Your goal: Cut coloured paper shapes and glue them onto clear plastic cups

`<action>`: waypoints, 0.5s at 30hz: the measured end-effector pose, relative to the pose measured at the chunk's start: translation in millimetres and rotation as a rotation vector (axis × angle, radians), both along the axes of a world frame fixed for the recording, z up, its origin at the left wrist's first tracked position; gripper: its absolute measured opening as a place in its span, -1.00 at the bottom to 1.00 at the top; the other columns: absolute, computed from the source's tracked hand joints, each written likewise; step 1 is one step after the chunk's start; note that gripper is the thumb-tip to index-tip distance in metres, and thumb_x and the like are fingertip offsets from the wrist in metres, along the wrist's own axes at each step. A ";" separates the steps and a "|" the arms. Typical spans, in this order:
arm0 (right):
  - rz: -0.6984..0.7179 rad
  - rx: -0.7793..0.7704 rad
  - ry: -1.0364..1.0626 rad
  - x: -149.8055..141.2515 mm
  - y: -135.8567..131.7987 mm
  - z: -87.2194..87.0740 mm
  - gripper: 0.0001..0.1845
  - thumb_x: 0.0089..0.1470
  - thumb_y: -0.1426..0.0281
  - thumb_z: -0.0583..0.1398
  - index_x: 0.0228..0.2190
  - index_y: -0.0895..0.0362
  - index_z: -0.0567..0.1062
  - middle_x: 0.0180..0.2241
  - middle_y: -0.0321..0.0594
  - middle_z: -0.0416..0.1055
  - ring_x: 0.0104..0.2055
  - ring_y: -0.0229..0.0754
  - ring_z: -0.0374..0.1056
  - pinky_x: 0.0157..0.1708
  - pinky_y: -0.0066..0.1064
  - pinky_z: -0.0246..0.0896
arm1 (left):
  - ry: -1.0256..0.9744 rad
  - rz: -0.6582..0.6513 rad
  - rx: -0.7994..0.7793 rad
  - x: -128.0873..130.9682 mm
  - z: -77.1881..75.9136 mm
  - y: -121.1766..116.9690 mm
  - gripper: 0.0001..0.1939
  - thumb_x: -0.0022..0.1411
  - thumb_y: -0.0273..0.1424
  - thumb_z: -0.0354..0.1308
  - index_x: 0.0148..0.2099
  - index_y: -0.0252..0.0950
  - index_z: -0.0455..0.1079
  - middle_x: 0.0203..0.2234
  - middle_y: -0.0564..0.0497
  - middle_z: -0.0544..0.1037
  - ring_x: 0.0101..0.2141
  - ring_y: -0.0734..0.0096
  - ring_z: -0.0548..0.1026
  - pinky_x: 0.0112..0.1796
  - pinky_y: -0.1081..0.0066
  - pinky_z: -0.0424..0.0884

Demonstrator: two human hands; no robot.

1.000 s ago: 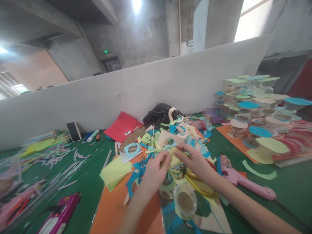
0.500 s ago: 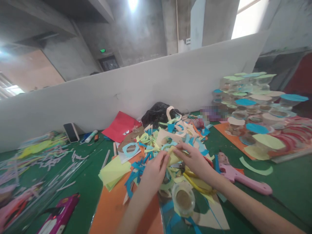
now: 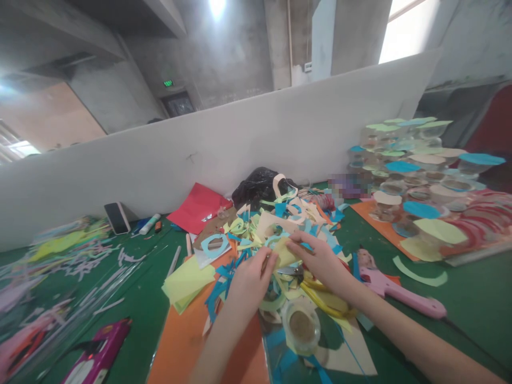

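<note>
Hands, left [image 3: 250,282] and right [image 3: 320,261], pinch a small, creased pale-yellow paper piece [image 3: 283,254] between them.

Left hand [image 3: 251,282] and right hand [image 3: 320,261] pinch yellow paper piece [image 3: 283,254] over scrap pile [image 3: 276,224]; clear cup [image 3: 301,324] just below, green worktop [image 3: 472,304].

The left hand [image 3: 250,282] and right hand [image 3: 320,261] cover most of the yellow paper piece [image 3: 285,252] between them, so its full shape cannot be told. A pixelated patch [image 3: 347,186] by the partition hides whatever lies there. The paper strips [image 3: 60,266] at the left are blurred. The pink case [image 3: 98,357] is cut off by the bottom edge.
</note>
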State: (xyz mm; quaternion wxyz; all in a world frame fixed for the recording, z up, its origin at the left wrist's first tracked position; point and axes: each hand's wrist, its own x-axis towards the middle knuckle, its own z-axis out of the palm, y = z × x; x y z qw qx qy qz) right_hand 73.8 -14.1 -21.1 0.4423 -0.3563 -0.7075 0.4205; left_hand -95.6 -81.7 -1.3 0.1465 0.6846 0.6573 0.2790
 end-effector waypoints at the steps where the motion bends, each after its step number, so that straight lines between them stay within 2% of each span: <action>1: -0.002 -0.010 -0.007 0.7 0.6 0.3 -0.73 0.16 0.14 0.11 -0.35 0.08 0.45 -0.34 -0.27 0.42 -0.24 -0.15 0.34 -0.25 -0.37 0.22 | 0.004 -0.010 0.002 -1.2 -0.1 0.9 -0.74 0.38 -0.20 -0.11 -0.29 -0.18 0.29 -0.56 0.14 0.34 -0.53 0.42 0.31 -0.42 0.46 0.13; 5: -0.013 -0.028 -0.034 1.9 3.2 0.9 -0.70 0.15 0.12 0.10 -0.35 0.08 0.45 -0.31 -0.23 0.44 -0.23 -0.11 0.34 -0.25 -0.32 0.21 | -0.006 -0.030 0.018 -4.2 -2.5 3.6 -0.76 0.37 -0.23 -0.09 -0.31 -0.19 0.28 -0.58 0.14 0.31 -0.54 0.44 0.28 -0.43 0.47 0.13; 8: -0.087 0.003 -0.003 1.1 5.0 0.0 -0.68 0.10 0.12 0.14 -0.23 0.08 0.45 -0.18 -0.15 0.45 -0.12 -0.05 0.33 -0.11 -0.23 0.22 | -0.044 0.007 0.036 -4.4 -3.7 3.5 -0.76 0.36 -0.22 -0.08 -0.31 -0.19 0.28 -0.61 0.16 0.28 -0.57 0.45 0.27 -0.45 0.47 0.12; 11: -0.187 0.015 0.087 -0.5 5.5 -0.8 -0.52 -0.02 0.11 0.24 -0.10 0.08 0.39 -0.03 -0.06 0.38 0.00 0.00 0.29 0.03 -0.14 0.17 | -0.140 0.083 0.085 -3.0 -2.7 1.9 -0.73 0.36 -0.18 -0.08 -0.31 -0.20 0.28 -0.64 0.17 0.25 -0.58 0.46 0.27 -0.46 0.48 0.13; 13: -0.099 -0.077 0.157 -2.3 4.5 -0.4 -0.48 -0.07 0.08 0.27 -0.11 0.08 0.38 -0.03 -0.06 0.39 -0.04 -0.01 0.33 -0.01 -0.14 0.23 | -0.225 0.133 0.118 -0.6 -1.3 0.7 -0.70 0.36 -0.16 -0.09 -0.33 -0.21 0.28 -0.65 0.18 0.24 -0.58 0.48 0.27 -0.47 0.49 0.15; 15: 0.046 -0.221 0.230 -4.4 3.3 0.5 -0.48 -0.07 0.06 0.28 -0.14 0.08 0.37 -0.18 -0.12 0.46 -0.19 -0.07 0.39 -0.17 -0.21 0.32 | -0.296 0.170 0.142 2.8 -0.1 -0.5 -0.68 0.36 -0.14 -0.08 -0.35 -0.22 0.28 -0.64 0.18 0.24 -0.58 0.49 0.26 -0.48 0.50 0.15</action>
